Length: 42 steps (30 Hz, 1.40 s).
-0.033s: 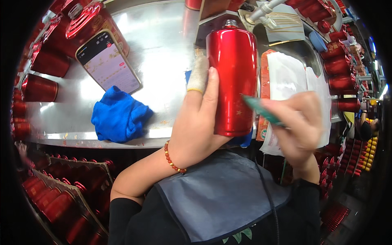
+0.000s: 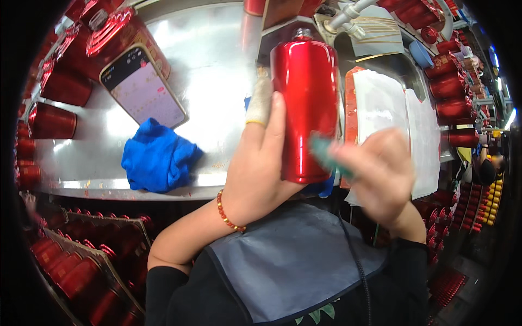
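Note:
My left hand (image 2: 261,163) grips a glossy red metal cylinder (image 2: 304,103) from its left side and holds it upright over the table's front edge. A white fabric cot covers that hand's index finger, and a red bead bracelet (image 2: 225,213) sits on the wrist. My right hand (image 2: 383,176), blurred by motion, pinches a small flat green tool (image 2: 325,153) against the cylinder's lower right side.
A blue cloth (image 2: 157,157) lies on the shiny steel table (image 2: 217,70). A phone (image 2: 142,87) leans against red cylinders (image 2: 65,87) at the back left. White sheets (image 2: 380,103) lie to the right. More red cylinders fill racks at the right (image 2: 454,81) and crates at the lower left (image 2: 70,266).
My right hand and the green tool have shifted slightly left and down along the cylinder and are now blurred. My left hand and the cylinder stay put.

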### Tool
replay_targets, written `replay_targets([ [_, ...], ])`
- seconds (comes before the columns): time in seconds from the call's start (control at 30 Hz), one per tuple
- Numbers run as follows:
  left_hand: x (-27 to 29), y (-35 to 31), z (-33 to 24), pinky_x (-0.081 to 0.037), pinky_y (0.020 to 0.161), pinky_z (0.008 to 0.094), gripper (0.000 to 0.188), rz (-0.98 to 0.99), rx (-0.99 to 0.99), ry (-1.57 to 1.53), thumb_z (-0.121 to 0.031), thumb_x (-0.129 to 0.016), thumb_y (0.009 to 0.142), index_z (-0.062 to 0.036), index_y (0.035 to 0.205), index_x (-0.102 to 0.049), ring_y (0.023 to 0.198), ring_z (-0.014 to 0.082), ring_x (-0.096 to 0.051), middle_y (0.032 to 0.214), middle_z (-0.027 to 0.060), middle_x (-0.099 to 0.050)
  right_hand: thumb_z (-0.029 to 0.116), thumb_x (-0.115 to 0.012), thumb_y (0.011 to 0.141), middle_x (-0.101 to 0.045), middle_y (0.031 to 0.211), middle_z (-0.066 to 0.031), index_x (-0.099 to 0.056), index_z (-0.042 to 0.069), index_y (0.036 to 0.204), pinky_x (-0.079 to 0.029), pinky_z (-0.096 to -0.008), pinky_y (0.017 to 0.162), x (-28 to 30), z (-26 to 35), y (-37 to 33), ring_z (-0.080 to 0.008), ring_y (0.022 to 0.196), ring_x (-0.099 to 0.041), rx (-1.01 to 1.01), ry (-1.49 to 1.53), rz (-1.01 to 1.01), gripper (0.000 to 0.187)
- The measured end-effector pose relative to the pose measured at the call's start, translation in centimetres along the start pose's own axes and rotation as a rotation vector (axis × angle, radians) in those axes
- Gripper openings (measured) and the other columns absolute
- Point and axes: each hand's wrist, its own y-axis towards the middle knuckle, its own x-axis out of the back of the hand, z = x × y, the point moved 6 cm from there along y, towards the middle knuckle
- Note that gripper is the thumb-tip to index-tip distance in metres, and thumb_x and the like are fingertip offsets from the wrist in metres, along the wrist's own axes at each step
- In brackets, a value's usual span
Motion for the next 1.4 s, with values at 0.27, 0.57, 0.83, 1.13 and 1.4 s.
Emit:
replay_targets([
  [0.27, -0.3, -0.5, 1.9, -0.047, 0.104, 0.047, 0.122, 0.133, 0.036, -0.122, -0.027, -0.092, 0.071, 0.0097, 0.158, -0.014, 0.132, 0.0489, -0.05, 0.15, 0.035, -0.039, -0.001, -0.082, 0.066, -0.066, 0.082, -0.0056, -0.077, 0.003, 0.097, -0.045, -0.032, 0.065, 1.7, -1.8, 0.6, -0.0219, 0.076, -0.059, -0.12, 0.095, -0.037, 0.032],
  [0.57, -0.2, 0.2, 1.9, -0.045, 0.105, 0.0464, 0.124, 0.189, -0.013, -0.094, -0.026, -0.092, 0.071, 0.0081, 0.159, -0.011, 0.129, 0.0423, -0.052, 0.147, 0.0291, -0.044, -0.002, -0.079, 0.067, -0.069, 0.088, -0.0066, -0.076, 0.003, 0.099, -0.046, -0.0343, 0.069, 0.2, -3.4, 1.0, -0.0243, 0.079, -0.059, -0.054, 0.088, -0.169, 0.033],
  [0.83, -0.5, 1.9, 1.4, -0.039, 0.111, 0.047, 0.122, 0.281, 0.011, -0.184, -0.027, -0.092, 0.071, 0.0049, 0.159, -0.015, 0.134, 0.0419, -0.048, 0.152, 0.0255, -0.042, -0.001, -0.08, 0.06, -0.068, 0.086, -0.0047, -0.077, 0.006, 0.1, -0.045, -0.0343, 0.065, 0.1, -3.6, 0.8, -0.0233, 0.075, -0.058, -0.055, 0.158, -0.136, 0.04],
  [1.13, -1.0, 0.0, 2.8, -0.031, 0.118, 0.0483, 0.126, 0.283, 0.059, -0.105, -0.032, -0.093, 0.07, 0.004, 0.16, -0.014, 0.145, 0.0451, -0.034, 0.16, 0.0298, -0.028, 0.003, -0.08, 0.081, -0.065, 0.087, -0.0046, -0.074, 0.004, 0.099, -0.044, -0.0291, 0.068, 0.0, -8.9, 3.1, -0.0138, 0.077, -0.057, -0.344, 0.466, -0.033, 0.019],
  [1.4, -0.8, -0.2, 2.6, -0.027, 0.119, 0.0499, 0.125, 0.287, 0.046, -0.083, -0.034, -0.092, 0.069, 0.0047, 0.16, -0.015, 0.147, 0.0461, -0.031, 0.16, 0.0309, -0.027, 0.005, -0.079, 0.085, -0.062, 0.084, -0.0033, -0.074, 0.004, 0.103, -0.043, -0.0251, 0.068, -0.1, -12.0, 3.7, -0.013, 0.076, -0.058, -0.388, 0.435, -0.155, 0.02],
])
